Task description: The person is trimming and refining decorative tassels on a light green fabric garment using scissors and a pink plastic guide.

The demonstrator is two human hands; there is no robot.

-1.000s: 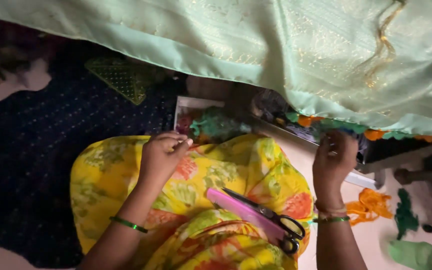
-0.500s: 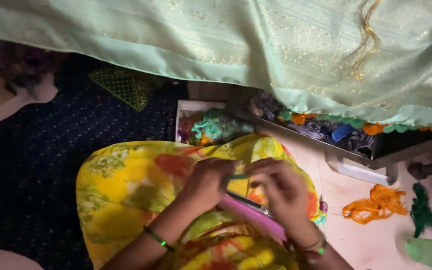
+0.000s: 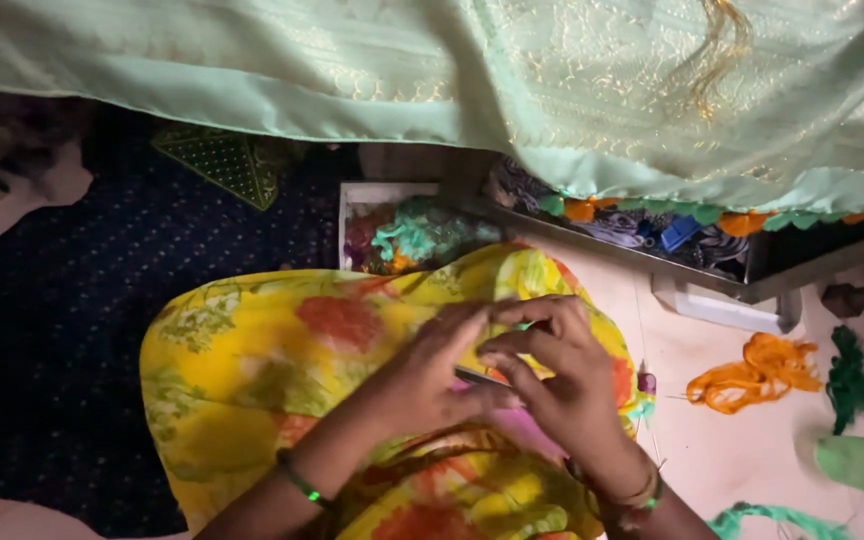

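Observation:
My left hand (image 3: 430, 372) and my right hand (image 3: 564, 382) meet fingertip to fingertip over my lap, which is covered by a yellow floral cloth (image 3: 252, 370). Between the fingertips I pinch a thin green thread (image 3: 522, 326), most of it hidden by the fingers. Pink-handled scissors (image 3: 517, 425) lie on the lap under my hands, showing only a strip of pink and a dark blade. Each wrist wears a green bangle.
A pale green embroidered fabric (image 3: 552, 90) hangs across the top. Below it are a white box of coloured threads (image 3: 392, 235) and a long tray of threads (image 3: 672, 235). Orange thread (image 3: 762, 370) and green thread (image 3: 847, 375) lie on the floor at right. Dark dotted cloth (image 3: 72, 300) lies at left.
A second ago my hands were apart, the right one raised toward the tray. They have come together over the lap and now cover the scissors, with the green thread between the fingers.

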